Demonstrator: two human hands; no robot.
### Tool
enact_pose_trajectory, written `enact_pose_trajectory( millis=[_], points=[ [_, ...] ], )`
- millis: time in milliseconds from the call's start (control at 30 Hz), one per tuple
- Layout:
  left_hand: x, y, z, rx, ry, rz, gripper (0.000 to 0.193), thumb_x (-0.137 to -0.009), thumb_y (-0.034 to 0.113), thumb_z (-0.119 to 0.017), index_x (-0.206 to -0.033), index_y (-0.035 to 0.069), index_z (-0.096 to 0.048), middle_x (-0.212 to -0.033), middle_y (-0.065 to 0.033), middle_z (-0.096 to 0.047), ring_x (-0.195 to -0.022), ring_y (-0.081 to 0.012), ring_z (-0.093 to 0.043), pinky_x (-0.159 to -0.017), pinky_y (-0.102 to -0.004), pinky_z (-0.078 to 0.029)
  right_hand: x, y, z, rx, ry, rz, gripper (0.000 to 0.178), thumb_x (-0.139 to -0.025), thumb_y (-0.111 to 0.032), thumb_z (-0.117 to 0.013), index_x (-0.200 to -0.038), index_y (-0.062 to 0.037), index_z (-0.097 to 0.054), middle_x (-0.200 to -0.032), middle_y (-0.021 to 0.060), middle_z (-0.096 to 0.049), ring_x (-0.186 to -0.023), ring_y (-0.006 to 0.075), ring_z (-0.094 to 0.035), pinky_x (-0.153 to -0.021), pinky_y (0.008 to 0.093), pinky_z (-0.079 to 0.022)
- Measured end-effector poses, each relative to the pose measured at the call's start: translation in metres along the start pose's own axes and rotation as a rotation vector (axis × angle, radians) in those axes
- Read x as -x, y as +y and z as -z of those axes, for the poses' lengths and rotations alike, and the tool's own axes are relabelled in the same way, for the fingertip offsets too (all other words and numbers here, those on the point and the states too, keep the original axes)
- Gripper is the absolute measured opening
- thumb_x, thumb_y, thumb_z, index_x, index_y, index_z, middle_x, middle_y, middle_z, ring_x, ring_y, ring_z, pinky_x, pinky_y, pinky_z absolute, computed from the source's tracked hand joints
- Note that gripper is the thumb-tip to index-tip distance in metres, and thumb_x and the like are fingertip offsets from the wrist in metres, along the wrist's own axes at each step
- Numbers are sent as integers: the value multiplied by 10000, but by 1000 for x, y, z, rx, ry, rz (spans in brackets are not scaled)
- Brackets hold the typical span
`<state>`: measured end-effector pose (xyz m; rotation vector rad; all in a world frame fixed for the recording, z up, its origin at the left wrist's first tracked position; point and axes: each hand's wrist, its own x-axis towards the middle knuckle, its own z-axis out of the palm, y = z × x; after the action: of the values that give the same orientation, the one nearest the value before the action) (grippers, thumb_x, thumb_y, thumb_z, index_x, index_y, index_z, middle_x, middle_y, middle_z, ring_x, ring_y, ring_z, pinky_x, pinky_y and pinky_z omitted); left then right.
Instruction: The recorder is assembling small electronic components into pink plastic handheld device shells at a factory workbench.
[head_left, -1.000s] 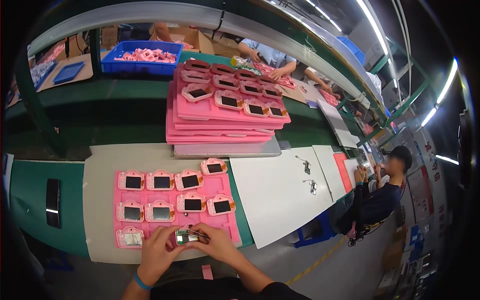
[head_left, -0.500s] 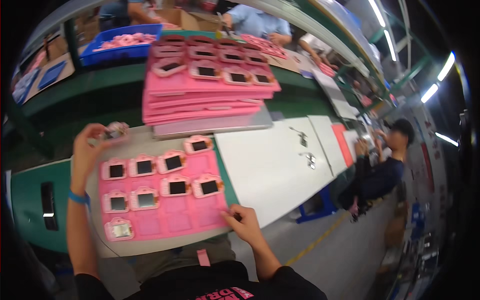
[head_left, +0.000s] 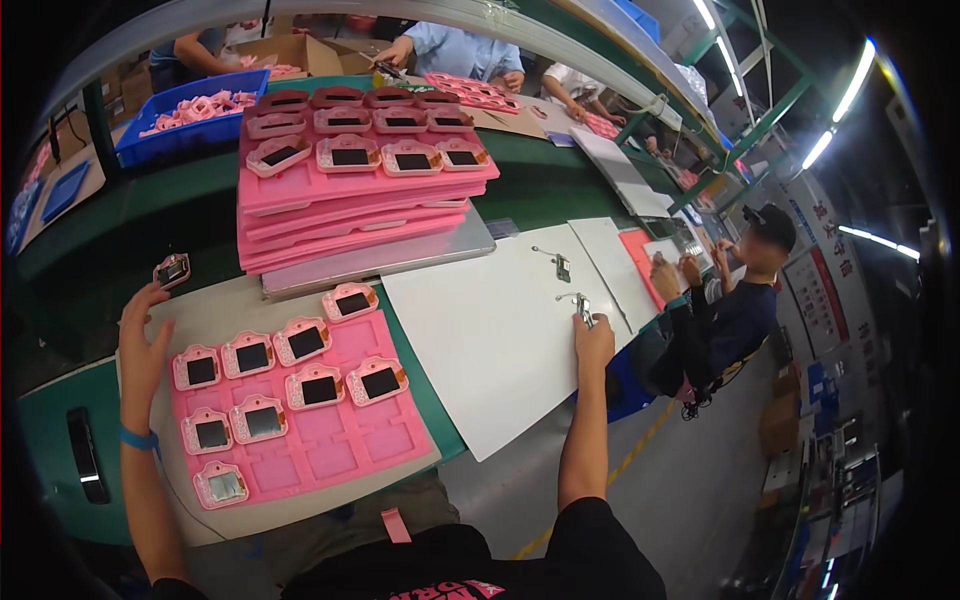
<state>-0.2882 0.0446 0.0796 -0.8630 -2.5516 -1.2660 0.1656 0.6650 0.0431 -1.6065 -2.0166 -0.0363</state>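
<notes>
My left hand (head_left: 145, 335) is open, thumb and fingers apart. Just beyond its fingertips lies a small device with a dark screen (head_left: 172, 270); I cannot tell whether they touch. At the right, my right hand (head_left: 594, 342) pinches a small electronic module (head_left: 583, 308) with a short wire lead, over the white board (head_left: 460, 350). A second such module (head_left: 563, 268) lies farther up the board. In front of me a pink foam tray (head_left: 335, 458) holds pink camera-shaped housings, each with a screen, such as one housing (head_left: 221, 485); several of its recesses hold nothing.
Beyond stands a stack of pink trays (head_left: 350, 225) loaded with more housings, on a silver slab (head_left: 370, 262). A blue bin (head_left: 150, 150) of pink parts is at the far left. A phone (head_left: 87, 455) lies on the green mat. Co-workers sit at the back and right.
My right hand has left the tray's edge, reached right and taken hold of a module on the board. My left hand has opened, and the device it held sits beyond its fingers.
</notes>
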Motion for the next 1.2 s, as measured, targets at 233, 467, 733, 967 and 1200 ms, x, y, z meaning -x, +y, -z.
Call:
enact_pose_trajectory(
  millis=[233,467,733,967,1200],
  points=[
    [117,142,46,209,-210,-7,367,-822,82,-741,-1185,25,-744,-1294,-138,-730,-1177,-328,-664,-1068,-447,-507,84,-53,53,-492,-159,59,359,-1013,-341,-740,-1166,-17,-734,-752,67,-672,-654,176,-581,-641,325,-481],
    [227,199,-57,1064,-683,472,623,-1029,79,-675,-1611,19,-463,-1412,-180,-688,-1227,-296,-683,-1064,-393,-559,328,-163,147,-1124,-975,223,474,-884,-42,-854,-1319,-65,-669,-666,-63,-575,-553,52,-436,-534,220,-334],
    [265,151,-26,1293,-30,781,279,-1053,122,-576,-1267,-27,-672,-1080,-149,-725,-930,-202,-676,-860,-296,-561,361,-208,161,-1059,-1240,546,492,-904,-54,-858,-1366,-70,-688,-693,-18,-642,-550,81,-534,-511,236,-378],
    [261,139,43,821,-96,819,238,-971,71,-532,-915,-24,-743,-790,-93,-695,-675,-136,-599,-624,-221,-486,409,-292,120,-896,-958,1101,373,-861,1,-795,-1211,-112,-727,-838,23,-770,-629,169,-693,-569,300,-514],
    [274,124,49,884,-117,775,212,-938,62,-560,-880,-24,-744,-732,-84,-685,-572,-110,-532,-515,-219,-411,382,-273,138,-960,-958,1116,335,-824,-22,-817,-1140,-97,-733,-872,36,-797,-665,199,-734,-599,316,-545]
  ],
)
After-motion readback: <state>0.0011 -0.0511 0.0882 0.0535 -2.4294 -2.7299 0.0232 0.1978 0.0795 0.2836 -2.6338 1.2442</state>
